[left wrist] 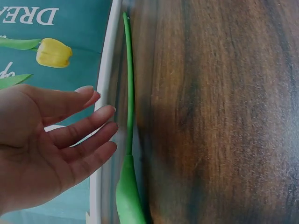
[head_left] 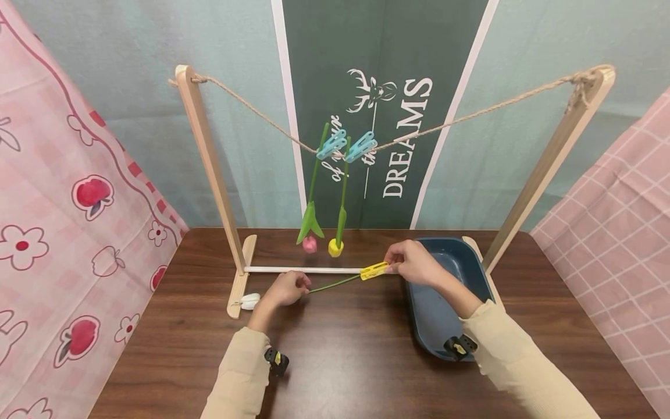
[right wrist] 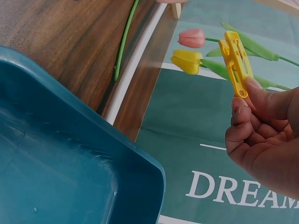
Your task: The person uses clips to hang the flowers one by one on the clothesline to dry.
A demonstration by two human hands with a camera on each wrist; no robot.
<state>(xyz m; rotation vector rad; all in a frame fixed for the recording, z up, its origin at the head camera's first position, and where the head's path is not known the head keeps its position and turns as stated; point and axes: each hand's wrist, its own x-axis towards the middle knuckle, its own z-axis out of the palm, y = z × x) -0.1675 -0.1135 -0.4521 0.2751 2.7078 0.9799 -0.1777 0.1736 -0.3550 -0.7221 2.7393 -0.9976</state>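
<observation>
Between the thumb and fingers of my right hand (head_left: 413, 263) a yellow clothespin (right wrist: 237, 63) is pinched by one end. It overlaps the stem's tip in the head view, but stands apart from it in the right wrist view. My left hand (left wrist: 60, 135) holds nothing, its fingers loosely bent beside the green stem (left wrist: 130, 88) of a white tulip (head_left: 250, 301). The hand hides part of that flower in the head view. Two light-blue clothespins (head_left: 332, 145) on the rope hold a pink tulip (head_left: 310, 244) and a yellow tulip (head_left: 335, 248), blooms down.
A sagging rope (head_left: 251, 110) runs between two wooden posts (head_left: 209, 157), joined low down by a white rod (head_left: 303, 270). On the right of the wooden table (head_left: 335, 361) stands a blue basin (head_left: 437, 314), under my right forearm. Printed curtains surround the table.
</observation>
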